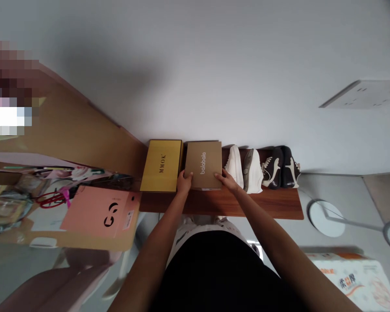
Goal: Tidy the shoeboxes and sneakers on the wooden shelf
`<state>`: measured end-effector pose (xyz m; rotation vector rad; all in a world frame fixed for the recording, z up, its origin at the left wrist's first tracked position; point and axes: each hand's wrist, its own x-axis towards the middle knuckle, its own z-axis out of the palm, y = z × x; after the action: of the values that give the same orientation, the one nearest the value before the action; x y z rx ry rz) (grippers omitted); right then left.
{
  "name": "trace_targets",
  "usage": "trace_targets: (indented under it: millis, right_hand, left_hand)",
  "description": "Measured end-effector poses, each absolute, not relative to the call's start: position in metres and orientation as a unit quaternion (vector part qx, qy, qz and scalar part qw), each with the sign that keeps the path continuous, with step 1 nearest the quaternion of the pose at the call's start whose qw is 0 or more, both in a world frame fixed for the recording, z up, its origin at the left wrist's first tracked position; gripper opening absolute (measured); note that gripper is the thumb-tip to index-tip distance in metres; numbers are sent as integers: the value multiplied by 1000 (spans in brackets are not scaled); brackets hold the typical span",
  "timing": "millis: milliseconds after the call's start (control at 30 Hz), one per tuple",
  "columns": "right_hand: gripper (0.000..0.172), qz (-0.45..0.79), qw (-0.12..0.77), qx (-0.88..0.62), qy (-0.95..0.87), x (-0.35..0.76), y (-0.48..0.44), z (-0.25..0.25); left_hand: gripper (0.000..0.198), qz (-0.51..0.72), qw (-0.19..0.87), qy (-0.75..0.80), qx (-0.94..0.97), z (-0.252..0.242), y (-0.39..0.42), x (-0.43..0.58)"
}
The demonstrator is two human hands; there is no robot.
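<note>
A brown shoebox (203,162) marked "balabala" is on a dark wooden shelf (263,204) against the wall. My left hand (183,182) grips its left side near the front corner, thumb on the lid. At its right front corner my right hand (226,179) holds it the same way. Just left of it, a narrow gap apart, lies a yellow box (161,165) marked "MMOK". To the right stand a pair of white shoes (235,167) and a pair of dark shoes with cream trim (273,169).
At the left is a desk (94,242) with a pink box (99,212), red scissors (52,199) and assorted items. A pink chair (61,281) stands below it. A fan's round base (326,218) and a white package (354,281) are at the right.
</note>
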<state>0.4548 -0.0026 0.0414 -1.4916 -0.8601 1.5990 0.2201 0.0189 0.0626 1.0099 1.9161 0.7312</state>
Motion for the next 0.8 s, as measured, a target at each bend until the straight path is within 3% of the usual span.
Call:
trace_targets:
  millis: [400,567,667,800]
  right_hand:
    - [60,570,365,-637,-368,447,2,29]
    - [51,478,386,-690,-383,482,-28,49]
    - [53,366,404,-756,-361,531,-59,56]
    - [52,282,287,-849,-343,589,-86,52]
  left_hand:
    - [54,207,381,790,434,63,23,233]
    - [63,276,299,767,497,83,3,262]
    - [54,304,391,678,543,86,-16,310]
    - [59,223,538,629,516,71,-32,387]
